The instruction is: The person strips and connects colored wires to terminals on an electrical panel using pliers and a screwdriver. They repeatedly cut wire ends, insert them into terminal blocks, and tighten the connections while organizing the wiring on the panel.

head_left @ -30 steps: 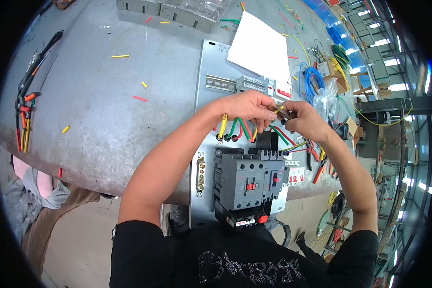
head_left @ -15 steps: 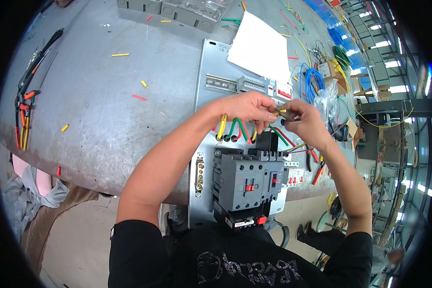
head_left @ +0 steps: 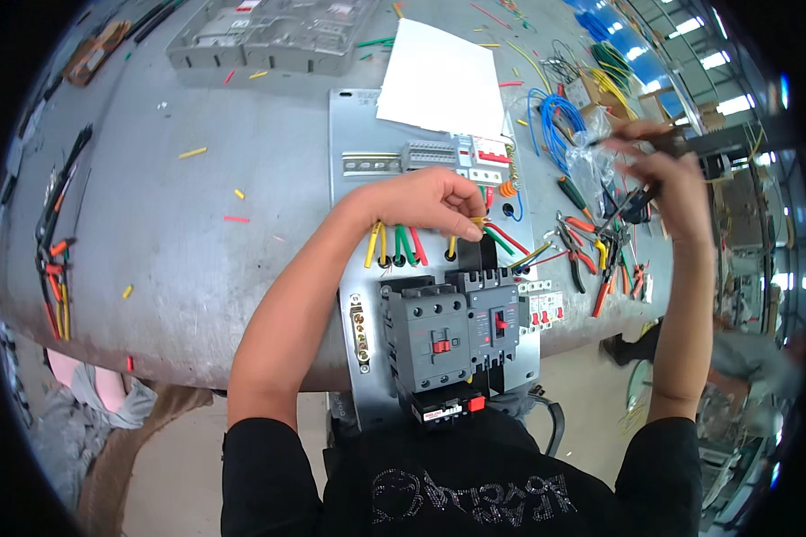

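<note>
My left hand [head_left: 430,201] pinches a short yellow wire [head_left: 476,221] just above the black breaker [head_left: 497,318] on the grey metal mounting plate [head_left: 354,134]. Yellow, green and red wires [head_left: 394,246] loop out of the plate beside my fingers. A grey contactor [head_left: 430,331] sits left of the breaker. My right hand [head_left: 667,170] is lifted off to the right, blurred, above the table's right end. It is closed around a dark-handled hand tool [head_left: 638,200].
A white sheet [head_left: 439,80] lies over the plate's far end. Blue wire coils [head_left: 551,116] and several pliers [head_left: 591,251] crowd the right side. A grey plastic tray [head_left: 260,36] is at the back, more tools [head_left: 54,259] on the left edge. Wire scraps dot the table.
My right hand has pulled away from the wires, up and to the right, with the tool. My left hand stays on the yellow wire.
</note>
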`<state>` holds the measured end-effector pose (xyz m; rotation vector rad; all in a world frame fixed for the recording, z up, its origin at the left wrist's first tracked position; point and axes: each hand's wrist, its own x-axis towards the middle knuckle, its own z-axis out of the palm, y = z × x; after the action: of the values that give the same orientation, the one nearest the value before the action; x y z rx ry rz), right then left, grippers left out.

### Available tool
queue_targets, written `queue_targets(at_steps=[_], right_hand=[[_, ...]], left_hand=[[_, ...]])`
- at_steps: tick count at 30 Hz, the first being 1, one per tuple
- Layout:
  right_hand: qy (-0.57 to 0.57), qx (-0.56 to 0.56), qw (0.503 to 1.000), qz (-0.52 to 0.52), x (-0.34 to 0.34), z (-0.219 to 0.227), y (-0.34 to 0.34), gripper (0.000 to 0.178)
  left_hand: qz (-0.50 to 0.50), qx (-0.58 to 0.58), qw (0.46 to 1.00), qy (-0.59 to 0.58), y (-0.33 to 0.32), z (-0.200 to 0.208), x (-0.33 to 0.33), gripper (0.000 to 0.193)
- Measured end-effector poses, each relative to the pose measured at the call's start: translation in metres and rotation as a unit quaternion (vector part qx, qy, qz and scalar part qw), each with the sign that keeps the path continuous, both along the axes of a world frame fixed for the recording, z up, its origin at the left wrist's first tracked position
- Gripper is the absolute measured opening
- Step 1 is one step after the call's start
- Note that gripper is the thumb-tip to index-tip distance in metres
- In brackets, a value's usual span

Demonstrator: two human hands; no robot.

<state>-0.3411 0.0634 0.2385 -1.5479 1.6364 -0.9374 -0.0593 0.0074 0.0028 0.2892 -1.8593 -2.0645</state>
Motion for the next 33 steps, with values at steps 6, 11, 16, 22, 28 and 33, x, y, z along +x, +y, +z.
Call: queue_targets(at_steps=[6, 11, 16, 22, 28, 33], right_hand=[[-0.169, 0.228, 0.958, -0.033, -0.081, -0.128, 0.024, 0.033], [-0.168, 0.189, 0.967, -0.031, -0.092, -0.158, 0.030, 0.031], [-0.082, 0.140, 0.986, 0.019, -0.086, -0.169, 0.029, 0.034], [0.039, 0.009, 0.991, 0.129, -0.068, -0.146, 0.023, 0.065], [0.306, -0.206, 0.894, 0.256, -0.033, -0.131, 0.000, 0.084], [0.350, -0.215, 0.860, 0.301, -0.012, -0.147, -0.003, 0.092]], left_hand=[[0.082, -0.330, 0.937, -0.078, 0.019, 0.046, -0.001, 0.039], [0.082, -0.382, 0.908, -0.150, 0.037, 0.080, -0.013, 0.039], [0.083, -0.466, 0.865, -0.165, 0.037, 0.074, -0.029, 0.029], [0.142, -0.473, 0.848, -0.191, 0.045, 0.074, -0.034, 0.015], [0.168, -0.402, 0.873, -0.219, 0.042, 0.072, -0.040, 0.017], [0.177, -0.281, 0.898, -0.288, 0.045, 0.071, -0.037, 0.022]])
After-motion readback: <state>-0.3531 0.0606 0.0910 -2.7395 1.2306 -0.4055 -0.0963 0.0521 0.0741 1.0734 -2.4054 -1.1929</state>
